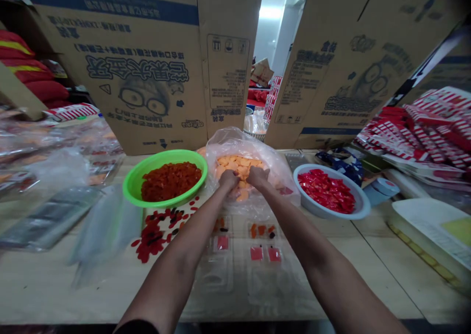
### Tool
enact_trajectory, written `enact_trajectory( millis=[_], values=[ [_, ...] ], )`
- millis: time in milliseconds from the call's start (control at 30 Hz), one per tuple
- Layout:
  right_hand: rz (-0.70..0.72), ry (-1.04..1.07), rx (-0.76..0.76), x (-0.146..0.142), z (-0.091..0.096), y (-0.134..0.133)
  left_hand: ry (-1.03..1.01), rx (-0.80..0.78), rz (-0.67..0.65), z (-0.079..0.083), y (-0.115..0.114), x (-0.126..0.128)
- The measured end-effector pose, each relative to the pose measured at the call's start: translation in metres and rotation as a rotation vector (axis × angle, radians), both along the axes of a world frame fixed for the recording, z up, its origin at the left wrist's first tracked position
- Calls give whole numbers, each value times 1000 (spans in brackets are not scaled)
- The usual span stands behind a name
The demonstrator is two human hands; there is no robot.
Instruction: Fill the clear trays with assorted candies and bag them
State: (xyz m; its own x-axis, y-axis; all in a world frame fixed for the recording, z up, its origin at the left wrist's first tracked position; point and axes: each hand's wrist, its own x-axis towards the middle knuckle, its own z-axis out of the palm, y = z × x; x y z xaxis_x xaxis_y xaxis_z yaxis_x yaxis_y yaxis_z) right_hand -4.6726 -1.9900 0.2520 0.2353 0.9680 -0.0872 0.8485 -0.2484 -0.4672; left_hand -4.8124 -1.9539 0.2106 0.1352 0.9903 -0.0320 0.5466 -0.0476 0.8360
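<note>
Both my hands reach into a clear plastic bag (228, 145) of orange slices (235, 165) at the table's middle back. My left hand (228, 179) is curled over the slices, fingers closed on something I cannot make out. My right hand (257, 176) is curled the same way beside it, knuckles up. Under my forearms lie two clear compartment trays (263, 255) holding small red squares, orange bits and dark bits. A green bowl (136, 184) of red-orange dried pieces stands left of the bag. A pale bowl (358, 209) of red wrapped pieces stands right.
Large cardboard boxes (147, 64) wall off the back of the table. Loose red and dark pieces (154, 231) lie below the green bowl. Clear plastic bags (55, 196) cover the left side. Red-and-white packets (415, 133) pile up at the right, above a white tray (423, 221).
</note>
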Motion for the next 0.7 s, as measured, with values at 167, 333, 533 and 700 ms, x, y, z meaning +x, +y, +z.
enact_trajectory(
  millis=[167, 333, 533, 700],
  values=[
    [-20, 403, 149, 21, 15, -19, -314, 33, 48, 28, -14, -12],
    [73, 796, 138, 24, 21, -74, -671, -126, -52, 56, -73, -64],
    [169, 1063, -6, -20, -3, -190, -377, -220, -159, 57, -177, -146],
    [253, 545, 33, -75, -35, -253, -191, -248, -334, 28, -222, -167]
  ],
)
